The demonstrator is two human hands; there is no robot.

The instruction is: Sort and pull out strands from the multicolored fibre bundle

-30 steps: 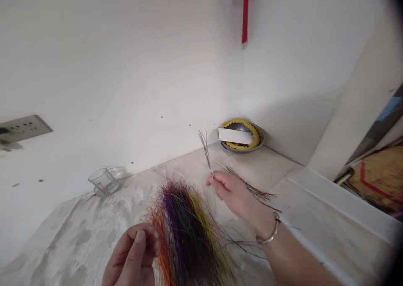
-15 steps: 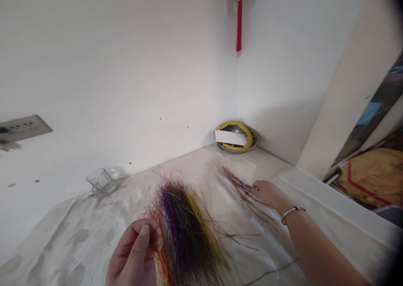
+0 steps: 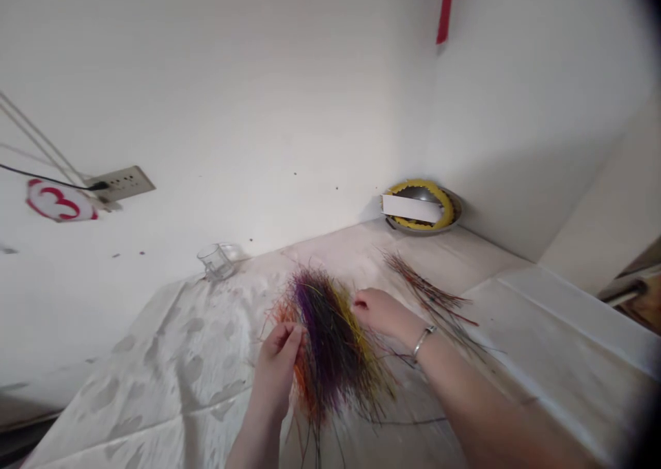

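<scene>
A thick bundle of thin coloured strands [image 3: 330,338], purple, black, yellow and orange, lies on the pale cloth-covered table [image 3: 170,386]. My left hand [image 3: 279,369] pinches the bundle's orange left edge, fingers closed. My right hand [image 3: 379,310], a metal bangle on its wrist, reaches in from the right with curled fingers at the yellow side of the bundle; what it grips, if anything, is hidden. A smaller row of reddish strands [image 3: 428,293] lies apart to the right.
A metal dish with a yellow ring and a white card [image 3: 419,209] stands in the wall corner. A small clear glass cup [image 3: 214,261] lies by the wall. A wall socket [image 3: 120,182] and a round sign marked 3 [image 3: 59,202] are at left. A red strip [image 3: 445,7] hangs above.
My right hand has left the smaller row of strands at right and come back left to the main bundle. The view has swung, showing more of the left wall.
</scene>
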